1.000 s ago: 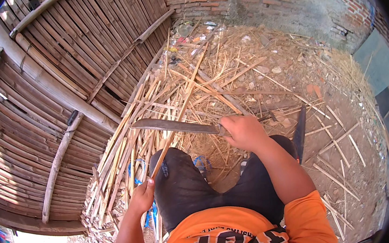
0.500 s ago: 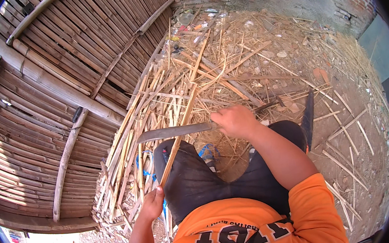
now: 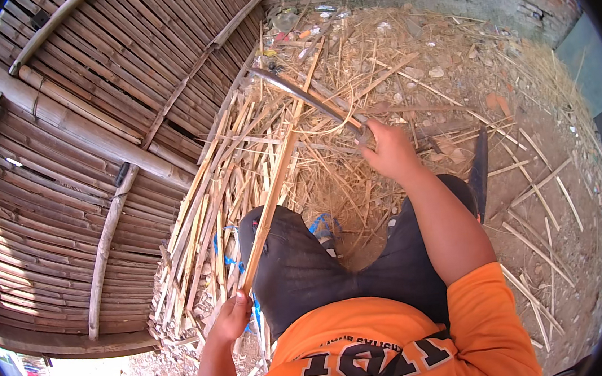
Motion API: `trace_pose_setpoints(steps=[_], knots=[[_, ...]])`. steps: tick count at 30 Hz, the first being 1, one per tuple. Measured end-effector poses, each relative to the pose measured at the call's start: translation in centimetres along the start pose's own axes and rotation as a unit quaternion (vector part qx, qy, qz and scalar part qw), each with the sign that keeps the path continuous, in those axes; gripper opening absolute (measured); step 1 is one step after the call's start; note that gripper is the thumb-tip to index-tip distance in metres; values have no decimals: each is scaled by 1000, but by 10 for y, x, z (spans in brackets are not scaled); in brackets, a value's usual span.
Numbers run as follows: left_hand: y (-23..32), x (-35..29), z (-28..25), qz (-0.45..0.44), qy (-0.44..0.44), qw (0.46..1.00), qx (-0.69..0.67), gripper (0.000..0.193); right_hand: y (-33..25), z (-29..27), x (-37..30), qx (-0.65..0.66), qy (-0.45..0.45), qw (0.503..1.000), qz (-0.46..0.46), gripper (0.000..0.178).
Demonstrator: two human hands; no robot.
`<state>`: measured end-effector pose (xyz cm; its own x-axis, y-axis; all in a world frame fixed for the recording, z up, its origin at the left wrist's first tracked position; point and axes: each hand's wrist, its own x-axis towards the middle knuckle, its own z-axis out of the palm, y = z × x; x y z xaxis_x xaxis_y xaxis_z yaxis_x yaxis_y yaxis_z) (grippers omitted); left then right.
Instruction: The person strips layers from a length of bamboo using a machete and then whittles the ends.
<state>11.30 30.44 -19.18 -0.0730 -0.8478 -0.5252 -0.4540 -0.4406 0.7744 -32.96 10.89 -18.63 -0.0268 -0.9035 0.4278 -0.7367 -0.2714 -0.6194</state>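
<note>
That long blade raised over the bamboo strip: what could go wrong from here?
The right hand holds the long blade up over the bamboo strip, which the left hand grips at its near end. The strip runs across the left thigh, so a glancing stroke might slide toward the leg or that hand. The loose bamboo offcuts lying all around could snag the blade.

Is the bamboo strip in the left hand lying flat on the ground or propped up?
Propped up. The bamboo strip slants from the left hand across the knee, its far end among the bamboo pile.
</note>
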Motion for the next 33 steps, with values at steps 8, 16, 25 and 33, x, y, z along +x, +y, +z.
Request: trace_pose_setpoints(steps=[8,16,25,33], knots=[[-1,0,11,2,-48,999,9,68,-22,14,-18,-143,-105,954,-240,30],[-2,-9,7,-29,-32,999,-20,66,-8,-1,-10,-109,-65,989,-78,27],[-4,-14,3,-58,-86,993,-48,67,-8,7,-9,-128,-78,976,-160,30],[-3,-16,-4,-49,-93,991,-82,71,15,-17,6,-107,-7,983,150,33]])
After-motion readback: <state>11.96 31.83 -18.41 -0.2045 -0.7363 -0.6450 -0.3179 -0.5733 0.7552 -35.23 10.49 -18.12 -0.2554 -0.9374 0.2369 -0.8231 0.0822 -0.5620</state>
